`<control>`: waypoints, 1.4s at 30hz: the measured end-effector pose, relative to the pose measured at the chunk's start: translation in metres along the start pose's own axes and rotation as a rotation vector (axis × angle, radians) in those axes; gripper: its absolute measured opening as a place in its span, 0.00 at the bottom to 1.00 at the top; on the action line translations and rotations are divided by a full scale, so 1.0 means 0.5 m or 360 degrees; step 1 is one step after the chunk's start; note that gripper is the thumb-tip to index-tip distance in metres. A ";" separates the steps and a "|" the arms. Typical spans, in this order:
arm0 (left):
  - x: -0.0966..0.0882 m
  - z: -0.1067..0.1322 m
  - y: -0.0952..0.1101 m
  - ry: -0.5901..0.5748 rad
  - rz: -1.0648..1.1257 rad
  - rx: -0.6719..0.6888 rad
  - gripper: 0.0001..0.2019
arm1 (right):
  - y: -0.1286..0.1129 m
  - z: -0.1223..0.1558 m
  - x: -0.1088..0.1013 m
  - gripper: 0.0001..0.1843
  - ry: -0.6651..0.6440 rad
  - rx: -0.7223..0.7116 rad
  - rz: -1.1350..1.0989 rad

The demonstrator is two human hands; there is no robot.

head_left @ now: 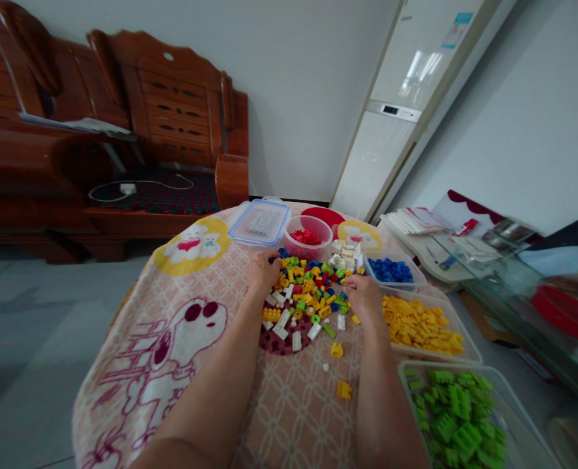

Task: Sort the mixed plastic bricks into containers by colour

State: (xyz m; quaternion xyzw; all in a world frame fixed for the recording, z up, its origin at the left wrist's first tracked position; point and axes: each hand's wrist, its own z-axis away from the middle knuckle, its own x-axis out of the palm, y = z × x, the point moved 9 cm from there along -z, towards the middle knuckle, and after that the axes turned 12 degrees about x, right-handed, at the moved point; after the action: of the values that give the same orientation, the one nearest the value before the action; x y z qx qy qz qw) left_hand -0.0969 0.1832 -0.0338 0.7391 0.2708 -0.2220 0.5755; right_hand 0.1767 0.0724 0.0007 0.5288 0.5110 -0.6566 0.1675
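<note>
A mixed pile of toy building bricks [313,290] in yellow, white, green, blue and red lies on the round table between my hands. My left hand [263,272] is at the pile's left edge, its fingers drawn together beside a dark piece; what they grip is too small to make out. At the pile's right side, my right hand [365,294] has its fingers curled in close to some yellow bricks, and anything inside them is hidden. A few loose yellow bricks [344,390] lie nearer to me, between my forearms.
A round tub [328,242] of red bricks stands behind the pile, with white bricks [346,256] beside it. Boxes of blue [390,270], yellow [420,326] and green bricks [459,417] line the right side. A clear blue-rimmed lid [260,222] lies back left.
</note>
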 end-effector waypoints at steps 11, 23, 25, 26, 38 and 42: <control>0.005 -0.002 -0.002 -0.0001 0.0036 0.0009 0.18 | -0.011 0.005 0.024 0.17 -0.0028 -0.0137 0.0150; 0.000 0.000 0.000 -0.0012 -0.0037 -0.0013 0.17 | 0.042 -0.022 -0.017 0.19 0.0125 0.0167 -0.0822; 0.001 -0.001 0.000 -0.0016 -0.0036 -0.0007 0.17 | 0.065 -0.025 -0.024 0.22 0.0211 0.0273 -0.1030; 0.001 -0.001 0.000 -0.0017 -0.0035 -0.0005 0.17 | 0.075 -0.025 -0.030 0.23 0.0272 0.0303 -0.1099; 0.002 0.000 0.000 -0.0005 -0.0007 0.0037 0.17 | 0.092 -0.006 -0.101 0.25 0.0771 0.0322 -0.0812; 0.001 0.001 0.002 -0.0016 -0.0037 0.0023 0.18 | 0.066 -0.002 -0.103 0.20 0.0704 0.0251 -0.0674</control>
State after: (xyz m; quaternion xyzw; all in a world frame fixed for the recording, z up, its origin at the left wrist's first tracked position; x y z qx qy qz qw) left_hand -0.0962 0.1826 -0.0335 0.7389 0.2748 -0.2343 0.5689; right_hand 0.2222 0.0429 0.0291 0.5521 0.5812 -0.5835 -0.1297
